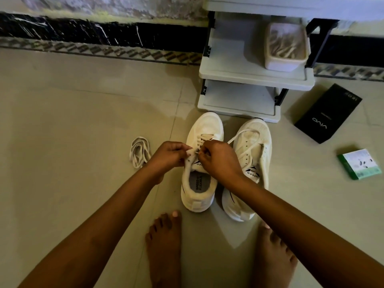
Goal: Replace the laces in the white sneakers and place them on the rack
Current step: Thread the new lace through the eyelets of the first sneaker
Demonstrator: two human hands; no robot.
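White sneakers [202, 163] are being laced: left hand [169, 155] pinches the eyelet flap, right hand [218, 160] pinches the cream lace [242, 135], which I think goes through the next hole.

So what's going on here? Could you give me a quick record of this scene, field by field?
activity: lacing the left sneaker
left hand: pinches the eyelet flap
right hand: pinches the lace end
right sneaker: beside it, lace only loosely started
loose lace: bundled on the floor, left of the shoes
rack: behind the shoes, holds a tub of laces, no shoes yet
also on floor: black box, green box
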